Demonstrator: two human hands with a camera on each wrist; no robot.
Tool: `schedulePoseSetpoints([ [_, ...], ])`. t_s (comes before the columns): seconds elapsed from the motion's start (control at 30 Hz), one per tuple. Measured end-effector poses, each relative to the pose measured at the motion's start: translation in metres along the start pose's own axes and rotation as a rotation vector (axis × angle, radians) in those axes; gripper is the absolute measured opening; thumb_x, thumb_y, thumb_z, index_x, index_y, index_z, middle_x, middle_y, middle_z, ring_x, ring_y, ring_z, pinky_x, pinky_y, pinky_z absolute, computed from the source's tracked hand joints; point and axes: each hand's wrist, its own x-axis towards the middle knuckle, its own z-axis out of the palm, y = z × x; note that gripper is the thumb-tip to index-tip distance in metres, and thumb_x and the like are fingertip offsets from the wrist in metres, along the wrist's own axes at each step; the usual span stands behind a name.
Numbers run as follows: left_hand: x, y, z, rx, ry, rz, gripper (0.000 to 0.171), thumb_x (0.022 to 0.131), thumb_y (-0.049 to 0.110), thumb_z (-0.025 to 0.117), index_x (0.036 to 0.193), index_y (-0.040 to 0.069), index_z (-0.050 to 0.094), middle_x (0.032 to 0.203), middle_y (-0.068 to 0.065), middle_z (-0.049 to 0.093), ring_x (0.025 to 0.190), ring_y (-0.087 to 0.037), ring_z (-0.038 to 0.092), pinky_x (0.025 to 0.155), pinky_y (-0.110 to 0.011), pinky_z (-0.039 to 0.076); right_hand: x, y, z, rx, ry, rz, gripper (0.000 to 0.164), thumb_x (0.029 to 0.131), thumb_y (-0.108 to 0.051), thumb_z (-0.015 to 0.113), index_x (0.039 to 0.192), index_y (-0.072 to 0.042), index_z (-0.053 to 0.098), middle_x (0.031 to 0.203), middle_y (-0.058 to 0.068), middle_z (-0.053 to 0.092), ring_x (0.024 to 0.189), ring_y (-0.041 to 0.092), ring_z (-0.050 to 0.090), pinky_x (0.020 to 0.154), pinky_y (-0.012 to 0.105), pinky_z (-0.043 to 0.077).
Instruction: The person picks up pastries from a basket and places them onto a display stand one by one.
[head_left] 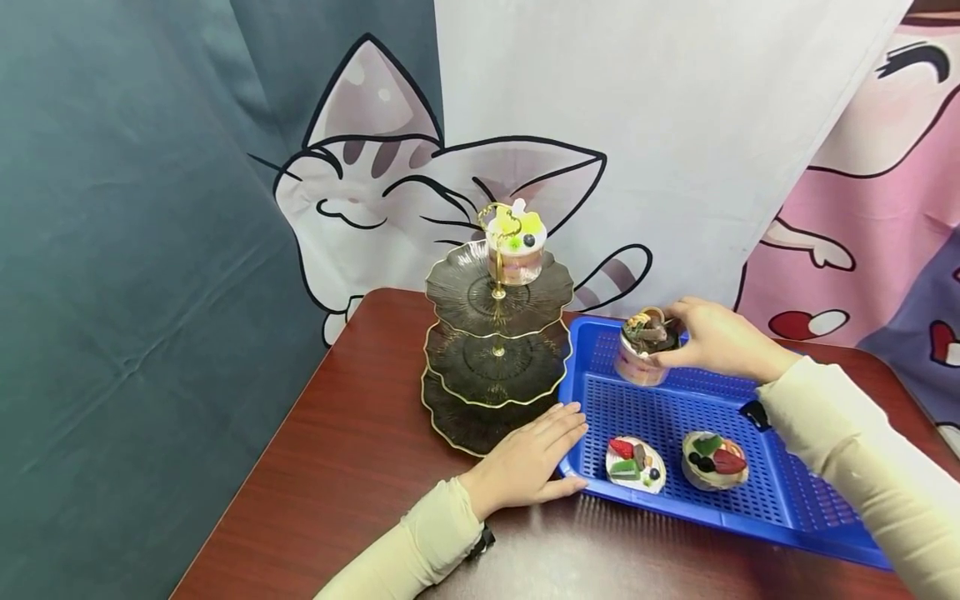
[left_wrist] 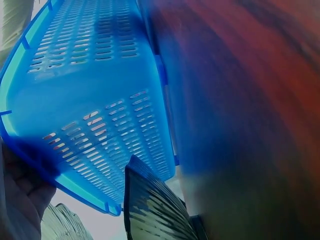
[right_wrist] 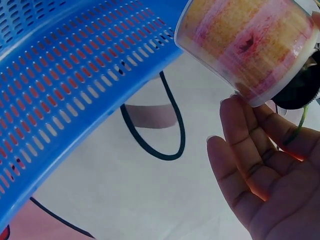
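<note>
My right hand point(head_left: 716, 337) grips a layered cup cake point(head_left: 642, 367) by its upper part, above the back left of the blue basket point(head_left: 750, 523). Dark chocolate-like pieces and a gold ornament top this cake. Its pink and tan layers show through the clear side of the cake cup point(right_wrist: 245, 42) in the right wrist view. My left hand point(head_left: 525, 462) rests on the basket's left rim with its fingers extended. Inside the basket lie a cream-topped cake point(head_left: 634, 465) and a fruit tart point(head_left: 714, 461). Another cup cake point(head_left: 516, 250), with yellow fruit, stands on the top tier of the dark stand.
The three-tier dark stand point(head_left: 457, 292) with gold scalloped edges stands just left of the basket, close to my left hand. Under both is a reddish-brown wooden table point(head_left: 315, 467). A printed cartoon curtain point(head_left: 675, 125) hangs behind the table.
</note>
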Motion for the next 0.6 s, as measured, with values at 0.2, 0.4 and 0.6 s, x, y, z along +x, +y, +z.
schedulePoseSetpoints([
  [0.2,0.0,0.0,0.001,-0.021,0.0,0.002,0.064,0.087,0.05,0.062,0.131,0.003,0.057,0.135,-0.01,0.058,0.138,-0.021,0.043,0.121,-0.03,0.027,-0.001,-0.005,-0.01,0.0,-0.002,0.012,0.053,0.072,-0.038,0.078,0.106,0.0,0.065,0.093,0.008,0.064,0.084,0.021,0.063,0.069,0.036,0.053],
  [0.4,0.0,-0.001,0.001,-0.029,-0.007,-0.002,0.065,0.087,0.05,0.062,0.131,0.003,0.056,0.135,-0.01,0.058,0.138,-0.022,0.043,0.121,-0.03,0.028,-0.003,-0.009,-0.024,0.012,0.031,-0.004,0.051,0.072,-0.035,0.078,0.105,0.001,0.065,0.092,0.009,0.065,0.082,0.02,0.062,0.067,0.034,0.052],
  [0.6,0.0,-0.001,0.001,-0.033,-0.017,-0.01,0.065,0.088,0.051,0.061,0.131,0.003,0.056,0.136,-0.009,0.058,0.139,-0.021,0.042,0.12,-0.03,0.03,-0.004,-0.016,-0.038,-0.02,0.054,0.02,0.05,0.07,-0.038,0.08,0.103,-0.002,0.067,0.091,0.008,0.067,0.082,0.02,0.063,0.065,0.036,0.053],
])
